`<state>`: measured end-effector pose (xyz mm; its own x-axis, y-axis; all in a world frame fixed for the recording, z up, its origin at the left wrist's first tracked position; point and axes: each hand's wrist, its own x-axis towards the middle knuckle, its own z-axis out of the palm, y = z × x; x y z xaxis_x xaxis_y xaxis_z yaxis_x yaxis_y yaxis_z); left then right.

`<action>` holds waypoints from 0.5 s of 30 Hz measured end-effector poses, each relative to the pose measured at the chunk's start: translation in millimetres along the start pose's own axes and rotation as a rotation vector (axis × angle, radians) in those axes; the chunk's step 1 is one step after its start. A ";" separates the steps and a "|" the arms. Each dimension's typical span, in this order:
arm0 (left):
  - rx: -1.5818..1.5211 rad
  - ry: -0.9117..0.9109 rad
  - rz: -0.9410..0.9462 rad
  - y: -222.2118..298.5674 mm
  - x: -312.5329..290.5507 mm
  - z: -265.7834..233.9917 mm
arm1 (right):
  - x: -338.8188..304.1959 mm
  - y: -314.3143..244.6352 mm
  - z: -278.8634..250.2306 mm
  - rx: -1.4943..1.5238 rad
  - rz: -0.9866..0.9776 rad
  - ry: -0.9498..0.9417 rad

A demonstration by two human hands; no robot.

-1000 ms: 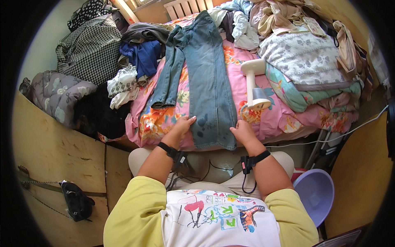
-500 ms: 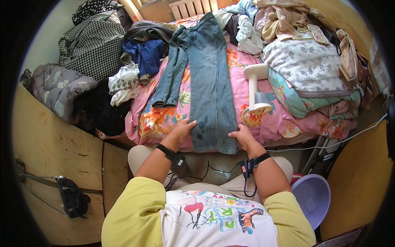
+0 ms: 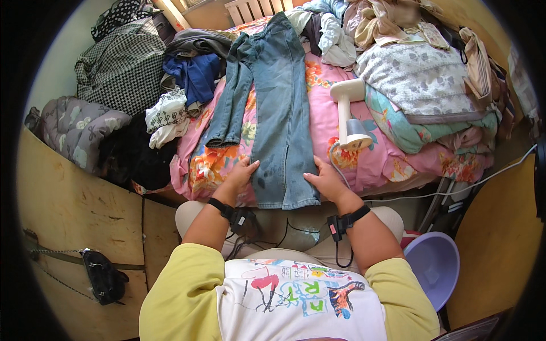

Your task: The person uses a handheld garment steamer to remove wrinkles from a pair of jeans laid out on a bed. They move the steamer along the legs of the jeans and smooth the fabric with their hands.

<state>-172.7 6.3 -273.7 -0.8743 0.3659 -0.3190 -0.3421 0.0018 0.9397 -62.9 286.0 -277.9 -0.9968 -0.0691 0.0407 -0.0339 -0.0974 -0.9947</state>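
While a bed [image 3: 325, 94] with a pink floral cover fills the middle of the view, a checked bundle [image 3: 119, 65] is heaped on its left and a pale patterned blanket [image 3: 412, 82] on its right. Between them lie blue jeans [image 3: 280, 102], long axis running straight away from the person, waist farthest off, one leg reaching the bed's near edge and the other ending farther up on the left. A white handheld appliance [image 3: 343, 116] lies just right of them. The left hand [image 3: 241, 172] and right hand [image 3: 330, 181] flank the longer leg near its hem, one at each edge and about equally close, so nearly all the garment stretches ahead of them; the left is nearer the shorter-looking leg. Both thumbs reach the denim's edges, but whether the fingers pinch it cannot be told. Dark spots [image 3: 259, 182] mark the cloth beside the left hand.
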 end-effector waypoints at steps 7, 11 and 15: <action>0.145 0.037 0.022 -11.3 2.9 -3.7 | 2.5 -42.5 40.4 -0.433 -0.343 -0.120; 0.109 0.032 -0.031 -4.2 -6.9 5.3 | 12.4 -50.4 60.5 -0.320 -0.265 -0.411; 0.167 0.038 -0.026 -4.7 -1.8 1.0 | 27.4 -26.9 81.8 -0.399 -0.425 -0.517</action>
<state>-169.2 6.6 -277.4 -0.8794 0.3282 -0.3448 -0.3055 0.1662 0.9376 -83.4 205.6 -242.3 -0.7352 -0.5695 0.3676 -0.5269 0.1388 -0.8385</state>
